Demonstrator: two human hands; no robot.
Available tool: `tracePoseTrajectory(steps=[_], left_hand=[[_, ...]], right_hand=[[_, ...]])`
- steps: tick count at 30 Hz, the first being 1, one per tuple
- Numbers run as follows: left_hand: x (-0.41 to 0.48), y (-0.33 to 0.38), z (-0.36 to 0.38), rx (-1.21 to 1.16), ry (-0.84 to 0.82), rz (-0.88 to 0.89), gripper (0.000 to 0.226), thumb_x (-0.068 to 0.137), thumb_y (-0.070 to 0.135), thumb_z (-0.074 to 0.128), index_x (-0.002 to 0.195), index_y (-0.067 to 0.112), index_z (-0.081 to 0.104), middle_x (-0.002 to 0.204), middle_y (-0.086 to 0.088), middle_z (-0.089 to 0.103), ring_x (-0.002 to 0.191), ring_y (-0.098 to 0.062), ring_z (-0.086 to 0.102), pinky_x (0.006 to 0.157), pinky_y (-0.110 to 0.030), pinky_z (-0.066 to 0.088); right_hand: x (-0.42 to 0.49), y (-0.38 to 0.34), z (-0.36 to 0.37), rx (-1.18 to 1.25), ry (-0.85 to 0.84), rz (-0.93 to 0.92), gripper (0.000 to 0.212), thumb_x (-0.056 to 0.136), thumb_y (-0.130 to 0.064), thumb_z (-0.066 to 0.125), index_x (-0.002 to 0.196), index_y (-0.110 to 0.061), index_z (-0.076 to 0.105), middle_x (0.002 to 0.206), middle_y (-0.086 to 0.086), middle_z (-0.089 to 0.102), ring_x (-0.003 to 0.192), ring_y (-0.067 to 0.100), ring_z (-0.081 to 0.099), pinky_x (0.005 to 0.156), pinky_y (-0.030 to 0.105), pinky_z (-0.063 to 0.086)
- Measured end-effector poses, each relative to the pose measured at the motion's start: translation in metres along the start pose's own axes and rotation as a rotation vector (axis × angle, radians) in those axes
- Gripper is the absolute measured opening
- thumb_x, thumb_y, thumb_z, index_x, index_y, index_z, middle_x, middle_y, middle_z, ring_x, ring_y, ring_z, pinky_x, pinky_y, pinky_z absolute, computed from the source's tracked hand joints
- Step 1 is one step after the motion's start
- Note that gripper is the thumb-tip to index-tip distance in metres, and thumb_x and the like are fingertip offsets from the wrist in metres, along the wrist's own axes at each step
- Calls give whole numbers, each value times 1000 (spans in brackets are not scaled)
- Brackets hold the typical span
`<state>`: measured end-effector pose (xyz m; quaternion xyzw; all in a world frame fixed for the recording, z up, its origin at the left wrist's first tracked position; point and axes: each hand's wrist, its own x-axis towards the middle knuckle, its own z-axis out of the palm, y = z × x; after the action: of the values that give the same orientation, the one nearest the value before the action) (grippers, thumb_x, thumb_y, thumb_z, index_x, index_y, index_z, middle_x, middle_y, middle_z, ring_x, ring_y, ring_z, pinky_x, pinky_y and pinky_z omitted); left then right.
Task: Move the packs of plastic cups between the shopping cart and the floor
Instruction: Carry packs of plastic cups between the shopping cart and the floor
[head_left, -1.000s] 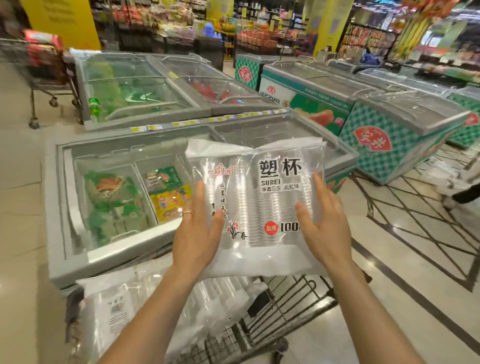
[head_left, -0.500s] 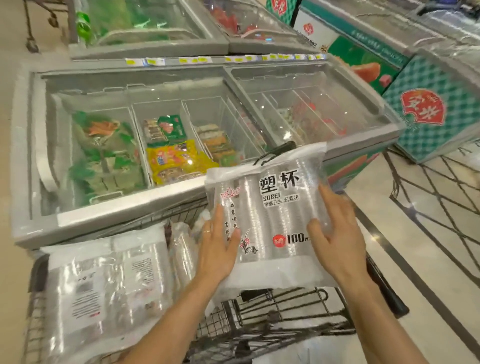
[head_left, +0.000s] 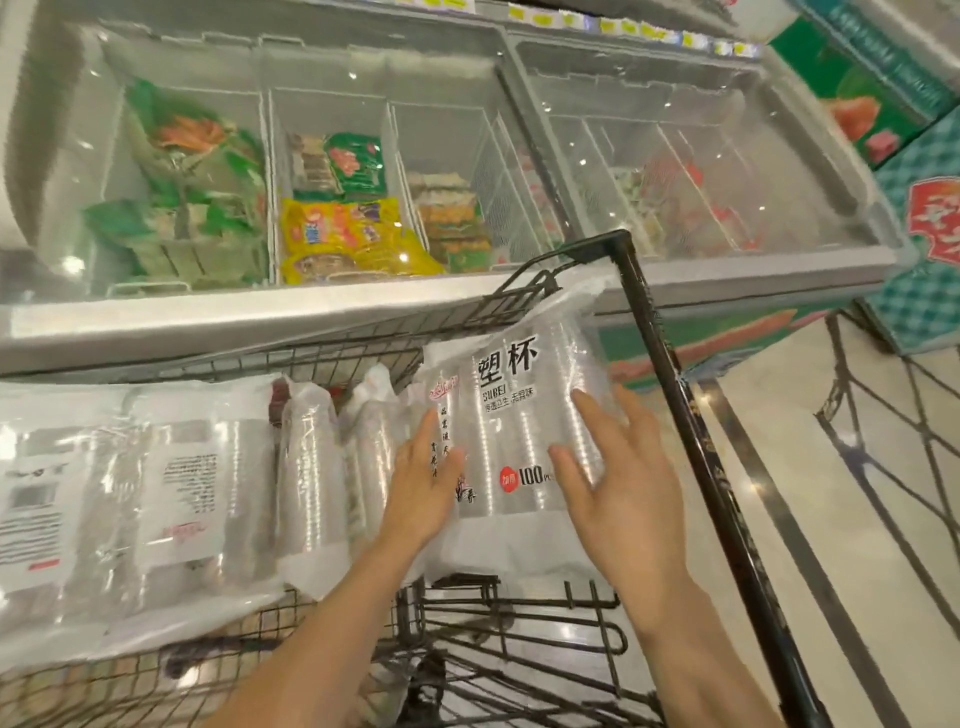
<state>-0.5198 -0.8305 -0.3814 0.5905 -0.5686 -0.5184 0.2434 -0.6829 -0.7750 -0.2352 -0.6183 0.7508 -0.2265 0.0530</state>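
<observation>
The clear plastic pack of cups with black lettering (head_left: 519, 395) stands tilted at the right end of the black wire shopping cart (head_left: 690, 415), beside other clear packs (head_left: 156, 493); left hand (head_left: 421, 483) and right hand (head_left: 623, 499) lie flat on its front, fingers straight, curled round nothing.

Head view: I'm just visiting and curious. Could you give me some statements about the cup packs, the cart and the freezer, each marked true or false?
1. The left hand and right hand both touch the printed cup pack. True.
2. That pack lies on the floor. False: it is at the cart, above the wire basket.
3. Other packs lie in the cart to its left. True.
4. The freezer behind the cart holds nothing. False: it holds food, including a yellow bag.
</observation>
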Motion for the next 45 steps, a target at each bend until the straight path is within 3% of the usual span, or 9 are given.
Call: tracePoseTrajectory(steps=[3,5,9,18,23,27,32,42,45], left_hand=[[11,-17,6,103,52,-52,62,91,73,28,147,55,7,125,-15,62,115,-38,57,99,-55,46],[14,-24,7,187,54,-62,66,90,75,20,150,51,5,106,-18,65,104,-40,59,94,-51,47],[12,-19,9,192,31,-141,62,101,54,27,154,44,-4,122,-15,48,118,-33,49,97,-38,35],[4,-1,-18,25,-64,-163,69,99,56,36,156,36,2,161,-7,23,145,-27,29,117,-47,24],[-3,30,-52,186,66,-79,67,100,54,36,157,24,17,162,-3,22,146,-25,25,117,-45,23],[-15,67,-99,326,200,45,83,87,71,28,152,21,32,151,-8,43,136,-27,42,108,-45,37],[-51,112,-173,524,430,159,87,82,72,21,150,20,36,151,-8,42,140,-26,37,112,-45,32],[-167,155,-321,808,809,71,74,88,69,26,150,30,35,153,-1,40,139,-22,35,111,-42,27],[-205,156,-358,851,907,31,67,94,66,31,149,28,36,152,-1,41,140,-21,33,111,-41,26]], right_hand=[[4,4,15,-57,-108,-40,57,94,-37,57,146,-25,41,157,12,28,138,30,38,106,46,42],[4,5,21,-141,-166,-66,66,92,-43,49,152,-24,29,160,13,20,143,33,30,107,47,38],[0,5,26,-215,-180,-61,74,89,-49,44,155,-25,19,162,14,15,149,31,14,108,45,32],[9,-2,12,-243,-217,-31,70,88,-59,31,150,-26,32,156,18,30,144,37,26,107,51,32],[29,-16,-12,-158,-205,-22,69,89,-54,40,152,-27,29,158,13,27,146,32,20,111,50,25],[49,-42,-26,-70,-224,-75,67,96,-53,44,154,-31,20,162,4,17,149,24,11,116,46,16],[68,-95,-38,13,-209,-205,69,93,-63,32,154,-33,19,162,1,17,149,21,9,118,45,17],[76,-245,-64,214,-162,-493,75,88,-69,26,153,-32,25,160,1,25,148,22,17,117,49,23],[66,-292,-73,224,-191,-559,69,94,-65,32,154,-34,18,162,-2,17,149,19,9,118,41,12]])
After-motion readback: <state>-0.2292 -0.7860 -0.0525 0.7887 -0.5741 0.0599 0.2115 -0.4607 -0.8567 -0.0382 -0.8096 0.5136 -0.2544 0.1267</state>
